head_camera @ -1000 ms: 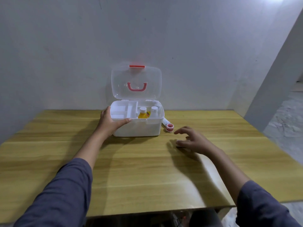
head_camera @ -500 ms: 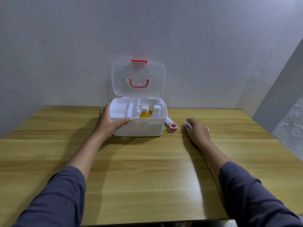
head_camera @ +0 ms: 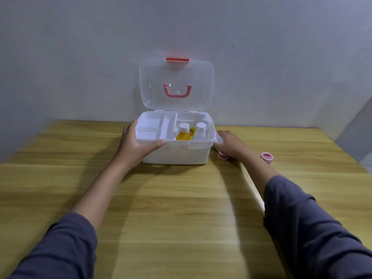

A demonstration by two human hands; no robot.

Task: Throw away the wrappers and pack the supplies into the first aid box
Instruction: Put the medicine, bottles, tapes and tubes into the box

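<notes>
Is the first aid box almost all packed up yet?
Partly. Two bottles already stand inside the open first aid box. The left hand steadies its front corner; the right hand reaches a white item beside the box. A small red-and-white roll waits on the table. No wrappers show.

- The first aid box [head_camera: 177, 152] is white plastic and stands on the wooden table [head_camera: 181, 208] against the wall, open.
- Its clear lid [head_camera: 177, 85] stands upright, with a red latch [head_camera: 177, 59] on top and a red handle [head_camera: 177, 91].
- A white divided tray [head_camera: 155, 129] fills the left half.
- In the right compartment stand a yellow bottle [head_camera: 183, 133] and a white bottle [head_camera: 199, 132], both white-capped.
- A white tube with a red cap [head_camera: 222, 156] lies just right of the box.
- A small pink-red roll [head_camera: 267, 157] lies farther right.
</notes>
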